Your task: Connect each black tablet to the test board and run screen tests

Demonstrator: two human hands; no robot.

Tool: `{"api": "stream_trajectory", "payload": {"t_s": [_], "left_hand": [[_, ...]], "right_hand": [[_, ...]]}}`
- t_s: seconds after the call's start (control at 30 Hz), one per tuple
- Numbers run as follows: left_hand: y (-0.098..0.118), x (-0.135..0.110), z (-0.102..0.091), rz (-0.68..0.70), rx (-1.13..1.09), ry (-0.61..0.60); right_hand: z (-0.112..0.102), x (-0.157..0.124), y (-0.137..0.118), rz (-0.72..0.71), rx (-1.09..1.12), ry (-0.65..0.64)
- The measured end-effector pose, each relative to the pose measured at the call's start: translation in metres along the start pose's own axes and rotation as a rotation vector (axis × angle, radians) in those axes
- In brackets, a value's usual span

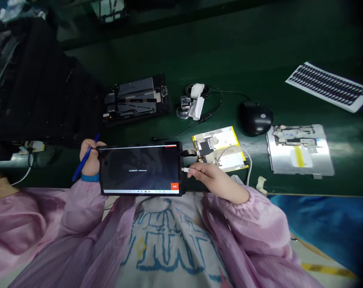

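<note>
A black tablet (139, 170) with its screen lit is held level at the table's front edge. My left hand (91, 158) is closed around its left end, and a blue pen (85, 158) is tucked between the same fingers. At the tablet's right edge, my right hand (207, 176) pinches the white plug (185, 170) of a cable; whether the plug is fully seated I cannot tell. The pale cable (249, 158) loops behind my right wrist. Just beyond that hand lies a yellow-edged battery pack (226, 138), and a dark ribbon (187, 153) runs from it toward the tablet.
Behind the tablet lies an opened device (136, 100). A small metal counter (185, 106), coiled black cable and mouse (256, 118) sit farther right. A metal panel (301, 154) and label sheet (329, 86) occupy the right. Black stacked units (43, 88) and another person's sleeve (16, 224) are left.
</note>
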State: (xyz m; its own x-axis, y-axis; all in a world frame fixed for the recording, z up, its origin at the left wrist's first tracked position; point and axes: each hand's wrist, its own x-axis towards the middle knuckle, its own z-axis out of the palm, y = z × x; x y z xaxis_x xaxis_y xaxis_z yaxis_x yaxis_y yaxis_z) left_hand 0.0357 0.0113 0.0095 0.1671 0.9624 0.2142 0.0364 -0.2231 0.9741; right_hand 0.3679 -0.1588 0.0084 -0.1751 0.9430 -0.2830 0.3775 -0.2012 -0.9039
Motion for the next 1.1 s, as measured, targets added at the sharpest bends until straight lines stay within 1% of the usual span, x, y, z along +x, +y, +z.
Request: {"api": "stream_trajectory", "payload": {"t_s": [0.13,0.3,0.47,0.67,0.97,1.1], "left_hand": [[-0.001,0.001,-0.001,0.004,0.016,-0.004],[-0.002,0.001,-0.002,0.000,0.027,-0.001],[-0.002,0.001,-0.003,0.015,-0.042,-0.030],[-0.009,0.004,-0.005,0.003,-0.135,0.041],[-0.011,0.002,-0.004,0.007,-0.173,0.022],[-0.012,-0.001,-0.006,-0.037,-0.195,0.002]], "right_hand": [[0.000,0.002,0.000,0.021,-0.018,-0.015],[-0.002,0.003,-0.002,0.002,0.022,-0.028],[-0.003,0.003,-0.001,0.013,0.001,-0.034],[0.000,0.005,0.000,-0.009,-0.021,-0.055],[0.005,0.010,-0.002,0.040,-0.139,-0.030],[0.007,0.008,-0.003,0.004,-0.158,-0.009]]}}
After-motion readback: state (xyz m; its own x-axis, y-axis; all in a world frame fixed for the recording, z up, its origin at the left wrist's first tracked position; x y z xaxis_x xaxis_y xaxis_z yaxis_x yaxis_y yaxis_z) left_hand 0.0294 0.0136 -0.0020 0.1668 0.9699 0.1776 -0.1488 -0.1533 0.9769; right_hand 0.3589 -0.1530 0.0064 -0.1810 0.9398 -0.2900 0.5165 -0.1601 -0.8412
